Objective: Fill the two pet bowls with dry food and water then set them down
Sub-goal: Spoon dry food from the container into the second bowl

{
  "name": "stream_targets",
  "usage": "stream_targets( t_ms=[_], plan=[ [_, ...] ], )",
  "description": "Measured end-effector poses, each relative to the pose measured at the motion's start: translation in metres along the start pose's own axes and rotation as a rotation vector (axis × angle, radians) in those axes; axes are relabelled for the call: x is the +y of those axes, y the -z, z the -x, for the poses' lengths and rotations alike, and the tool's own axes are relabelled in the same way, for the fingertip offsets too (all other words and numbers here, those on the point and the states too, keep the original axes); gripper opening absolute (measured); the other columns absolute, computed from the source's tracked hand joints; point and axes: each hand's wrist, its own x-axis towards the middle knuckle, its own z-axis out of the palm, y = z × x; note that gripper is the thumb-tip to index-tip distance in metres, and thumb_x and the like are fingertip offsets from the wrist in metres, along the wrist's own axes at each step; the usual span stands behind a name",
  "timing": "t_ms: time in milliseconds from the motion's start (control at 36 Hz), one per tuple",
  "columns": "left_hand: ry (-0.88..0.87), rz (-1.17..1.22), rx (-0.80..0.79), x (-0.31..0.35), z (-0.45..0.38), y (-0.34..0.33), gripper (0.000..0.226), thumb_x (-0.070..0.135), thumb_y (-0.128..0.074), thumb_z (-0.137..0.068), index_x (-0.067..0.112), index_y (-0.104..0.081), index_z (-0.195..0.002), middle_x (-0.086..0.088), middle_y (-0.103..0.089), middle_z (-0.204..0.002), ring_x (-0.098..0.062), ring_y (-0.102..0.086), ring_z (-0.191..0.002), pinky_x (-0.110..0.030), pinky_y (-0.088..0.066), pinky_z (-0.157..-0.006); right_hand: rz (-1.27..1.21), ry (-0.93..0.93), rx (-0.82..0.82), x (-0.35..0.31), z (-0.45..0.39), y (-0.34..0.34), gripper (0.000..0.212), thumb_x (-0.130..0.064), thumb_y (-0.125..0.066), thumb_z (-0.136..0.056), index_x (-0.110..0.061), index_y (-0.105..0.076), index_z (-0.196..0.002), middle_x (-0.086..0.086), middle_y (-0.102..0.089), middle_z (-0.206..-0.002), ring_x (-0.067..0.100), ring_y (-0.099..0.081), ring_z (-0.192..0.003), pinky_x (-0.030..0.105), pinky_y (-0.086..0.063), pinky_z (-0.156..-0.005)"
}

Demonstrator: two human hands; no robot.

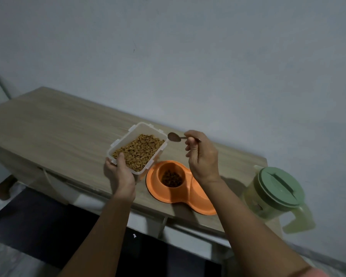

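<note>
The single head view looks forward and down, tilted, close over the table against the wall.

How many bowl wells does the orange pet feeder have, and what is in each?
2. The orange pet feeder has a left well holding dry food, and a right well nearer the jug, mostly hidden behind the right hand; its contents cannot be seen.

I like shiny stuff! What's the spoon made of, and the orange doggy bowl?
The spoon looks like metal: thin, dark, with a dull gleam. The orange double bowl looks like smooth moulded plastic, evenly coloured with a soft sheen. The dim light leaves both uncertain.
</note>
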Motion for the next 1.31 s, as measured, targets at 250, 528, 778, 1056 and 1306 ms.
stream_targets(
  t_ms=[250,528,778,1056,1306],
  plan=[
    [0.097,-0.180,-0.104,0.008,-0.004,0.022,0.090,0.083,-0.056,-0.049,0.056,-0.028,-0.130,-0.002,-0.045,-0.142,-0.035,-0.051,-0.122,-0.060,-0.052,-0.086,0.328,0.408,-0.260,-0.009,0.002,-0.047,0.023,-0.013,-0.052,-0.083,-0.015,-0.053,-0.106,0.011,-0.063,-0.083,0.024,-0.058,-0.068,0.032,-0.047,-0.050],
    [0.071,-0.095,-0.175,0.024,0.019,0.034,0.063,0.053,-0.056,-0.086,0.040,-0.030,-0.143,-0.010,-0.053,-0.132,-0.032,-0.055,-0.116,-0.053,-0.051,-0.092,0.454,0.342,-0.578,-0.022,0.016,-0.069,0.034,-0.020,-0.073,-0.073,-0.015,-0.069,-0.106,0.007,-0.064,-0.090,0.024,-0.062,-0.082,0.037,-0.053,-0.070],
    [0.046,-0.157,-0.148,0.021,0.019,0.041,0.078,0.061,-0.057,-0.072,0.038,-0.032,-0.142,-0.009,-0.055,-0.132,-0.030,-0.058,-0.114,-0.055,-0.050,-0.096,0.445,0.238,-0.781,-0.037,0.013,-0.068,0.047,-0.018,-0.066,-0.084,-0.011,-0.058,-0.130,0.011,-0.060,-0.123,0.030,-0.052,-0.117,0.042,-0.044,-0.097],
    [0.093,-0.107,-0.193,0.021,0.014,0.036,0.058,0.046,-0.053,-0.093,0.031,-0.032,-0.144,-0.011,-0.053,-0.134,-0.033,-0.054,-0.120,-0.054,-0.048,-0.098,0.331,0.071,-0.459,-0.023,0.016,-0.064,0.034,-0.018,-0.051,-0.082,-0.016,-0.070,-0.110,0.008,-0.063,-0.099,0.028,-0.060,-0.091,0.038,-0.053,-0.074],
    [0.171,-0.178,-0.386,0.040,-0.008,0.023,0.045,0.050,-0.054,-0.089,0.030,-0.053,-0.130,-0.005,-0.067,-0.122,-0.026,-0.065,-0.108,-0.033,-0.055,-0.064,0.266,-0.680,-0.315,0.008,-0.002,-0.043,0.052,-0.038,-0.045,-0.097,-0.014,-0.040,-0.142,0.016,-0.039,-0.141,0.028,-0.038,-0.132,0.036,-0.033,-0.108]
  ],
)
